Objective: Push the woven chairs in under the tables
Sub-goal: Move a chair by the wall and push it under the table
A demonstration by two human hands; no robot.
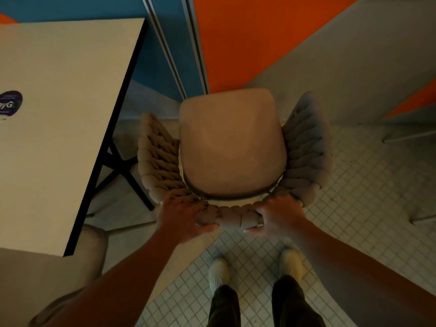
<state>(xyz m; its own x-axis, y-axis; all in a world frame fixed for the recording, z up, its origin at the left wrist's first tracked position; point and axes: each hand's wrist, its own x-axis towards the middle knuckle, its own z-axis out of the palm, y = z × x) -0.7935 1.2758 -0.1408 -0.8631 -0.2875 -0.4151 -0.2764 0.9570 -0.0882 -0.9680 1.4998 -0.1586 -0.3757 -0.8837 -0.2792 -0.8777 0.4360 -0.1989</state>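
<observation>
Both bare forearms reach forward and down from the lower corners, converging toward centre. Left hand [181,217]: fingers curled over the top of the woven chair back [232,219], thumb along its near face. Right hand [280,214]: same grip, fingers over the rim, thumb pointing inward below. Hands near each other, not touching. Legs stand side by side in dark trousers, pale shoes [218,270] slightly apart.

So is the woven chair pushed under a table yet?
Not yet: the beige woven chair shows its whole seat, beside the pale rectangular table.
</observation>
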